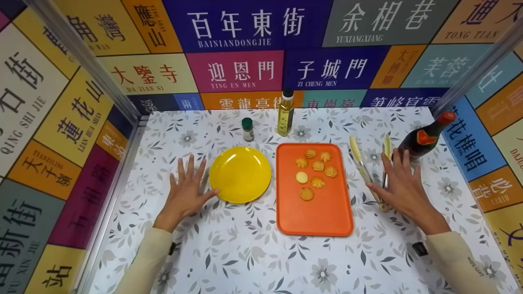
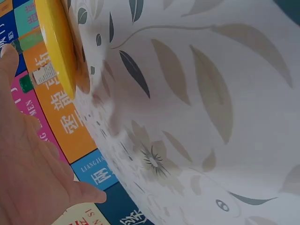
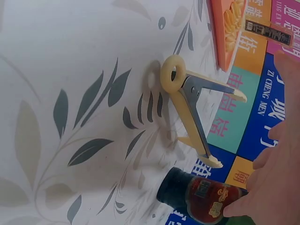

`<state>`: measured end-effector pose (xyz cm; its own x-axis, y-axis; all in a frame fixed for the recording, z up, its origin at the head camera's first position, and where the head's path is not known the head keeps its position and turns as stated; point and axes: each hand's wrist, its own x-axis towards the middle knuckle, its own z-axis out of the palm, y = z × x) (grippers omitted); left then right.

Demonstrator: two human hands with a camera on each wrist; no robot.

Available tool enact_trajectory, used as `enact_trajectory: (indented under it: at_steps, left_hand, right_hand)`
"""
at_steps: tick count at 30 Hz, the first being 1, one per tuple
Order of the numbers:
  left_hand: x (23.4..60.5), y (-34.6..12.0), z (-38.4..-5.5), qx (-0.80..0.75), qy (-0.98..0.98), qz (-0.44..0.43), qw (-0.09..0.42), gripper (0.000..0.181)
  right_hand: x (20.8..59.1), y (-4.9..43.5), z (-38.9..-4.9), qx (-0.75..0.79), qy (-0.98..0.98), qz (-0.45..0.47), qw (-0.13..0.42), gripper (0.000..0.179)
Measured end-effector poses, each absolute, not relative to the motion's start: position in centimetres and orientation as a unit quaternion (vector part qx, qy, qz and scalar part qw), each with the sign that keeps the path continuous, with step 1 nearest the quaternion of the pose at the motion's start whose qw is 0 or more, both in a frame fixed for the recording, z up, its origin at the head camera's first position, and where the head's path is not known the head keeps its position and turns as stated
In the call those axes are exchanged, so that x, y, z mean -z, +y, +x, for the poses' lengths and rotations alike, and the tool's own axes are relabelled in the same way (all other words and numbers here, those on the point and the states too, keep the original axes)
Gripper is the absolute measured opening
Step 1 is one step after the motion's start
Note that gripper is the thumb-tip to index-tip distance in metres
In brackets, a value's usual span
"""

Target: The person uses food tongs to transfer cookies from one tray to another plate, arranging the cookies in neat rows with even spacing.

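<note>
My left hand [image 1: 186,196] is spread out at the left of the round yellow plate [image 1: 240,175], its thumb overlapping the rim in the head view. It holds nothing. My right hand [image 1: 406,192], fingers apart and nothing gripped, hovers over the metal tongs with cream tips [image 1: 357,153]. Those tongs [image 3: 193,98] stand splayed in a V in the right wrist view, a ring at their joined end. Close to the right fingertips is a dark bottle with a red cap [image 1: 423,139]. Between the hands lies an orange tray [image 1: 314,222] bearing several cookies [image 1: 318,166].
Behind the plate stands a small green-capped shaker [image 1: 248,130]. A slim oil bottle [image 1: 285,116] with a dark cap is at the back, behind the tray. Panels with printed lettering [image 1: 241,71] wall in the back and sides of the flower-patterned table [image 1: 245,253].
</note>
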<state>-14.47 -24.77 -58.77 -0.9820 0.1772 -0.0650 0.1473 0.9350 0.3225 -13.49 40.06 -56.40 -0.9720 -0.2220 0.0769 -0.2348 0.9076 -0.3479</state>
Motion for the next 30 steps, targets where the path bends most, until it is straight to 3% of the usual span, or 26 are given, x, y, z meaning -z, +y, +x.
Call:
enact_trajectory:
  at_steps: [9, 22, 30]
  left_hand:
    - [59.5, -25.7, -14.0, -0.213, 0.973, 0.077, 0.045, 0.110]
    - [59.9, -27.0, -12.7, -0.308, 0.950, 0.013, 0.043, 0.103]
    - [59.9, -26.8, -12.1, -0.349, 0.936, -0.014, 0.044, 0.098]
  right_hand:
    - [56.5, 39.3, -13.6, -0.199, -0.973, 0.102, 0.054, 0.101]
    - [57.9, 38.2, -13.6, -0.243, -0.941, 0.110, 0.207, 0.078]
    - [59.1, 37.9, -13.9, -0.277, -0.919, 0.101, 0.263, 0.072]
